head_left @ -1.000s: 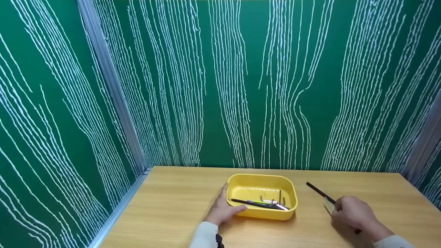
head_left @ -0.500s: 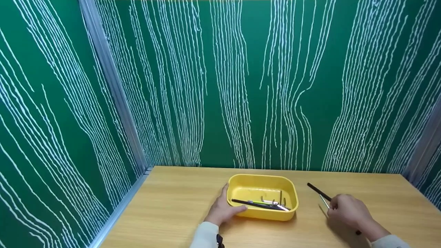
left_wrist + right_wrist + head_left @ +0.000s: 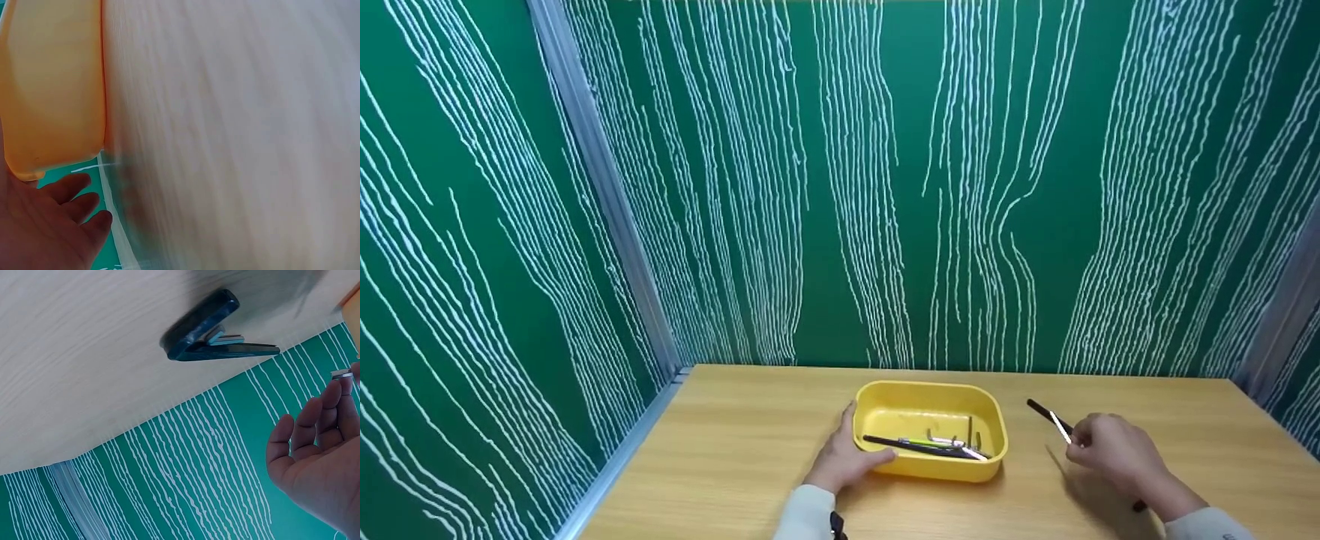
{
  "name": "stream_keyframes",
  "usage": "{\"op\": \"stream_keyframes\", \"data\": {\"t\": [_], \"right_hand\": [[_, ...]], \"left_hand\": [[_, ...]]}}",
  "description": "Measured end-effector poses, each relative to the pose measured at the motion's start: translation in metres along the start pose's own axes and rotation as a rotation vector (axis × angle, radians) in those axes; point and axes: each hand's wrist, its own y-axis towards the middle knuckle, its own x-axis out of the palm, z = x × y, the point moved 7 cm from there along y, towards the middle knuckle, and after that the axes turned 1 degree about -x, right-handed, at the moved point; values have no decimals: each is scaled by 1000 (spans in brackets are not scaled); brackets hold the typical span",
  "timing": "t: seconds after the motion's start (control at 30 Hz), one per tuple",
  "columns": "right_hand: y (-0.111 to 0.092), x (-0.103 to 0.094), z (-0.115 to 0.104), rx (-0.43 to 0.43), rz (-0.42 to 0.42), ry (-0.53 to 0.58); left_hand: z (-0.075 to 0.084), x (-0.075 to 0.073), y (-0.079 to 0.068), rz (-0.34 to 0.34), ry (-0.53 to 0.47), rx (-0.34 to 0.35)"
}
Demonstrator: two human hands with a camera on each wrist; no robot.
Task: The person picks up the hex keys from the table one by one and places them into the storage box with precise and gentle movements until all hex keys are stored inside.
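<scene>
In the lower right, I have room over the table [image 3: 1031,484] between my right hand [image 3: 1121,454] and the yellow box [image 3: 937,469], which blocks my way.

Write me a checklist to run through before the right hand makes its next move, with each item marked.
1. Left hand on the yellow bin: ok, it holds the bin's left end.
2. Right hand has the thin silver piece: ok, pinched at the fingertips.
3. Bin upright and uncovered: ok.
4. Room inside: ok, the slim items lie mostly along the near side and right end, with bare floor behind.
5. Silver piece in the bin: not ok, it is outside, to the right.
6. Right hand free of the black object: cannot tell, the hand hides its middle in the head view.
</scene>
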Motion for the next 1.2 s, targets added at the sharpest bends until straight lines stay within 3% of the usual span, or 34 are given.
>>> {"op": "stream_keyframes", "data": {"t": [0.23,0.47,0.87,1.2], "right_hand": [[4,-2,-9,-7,18,24],[7,-10,-18,-86,87,-38],[13,-14,-34,-139,141,-75],[19,-10,-48,-146,145,-42]], "left_hand": [[-1,-1,-1,-2,-10,-1],[3,-1,-1,-13,-5,49],[-1,1,1,-10,-9,29],[-3,2,2,-11,-24,14]]}}
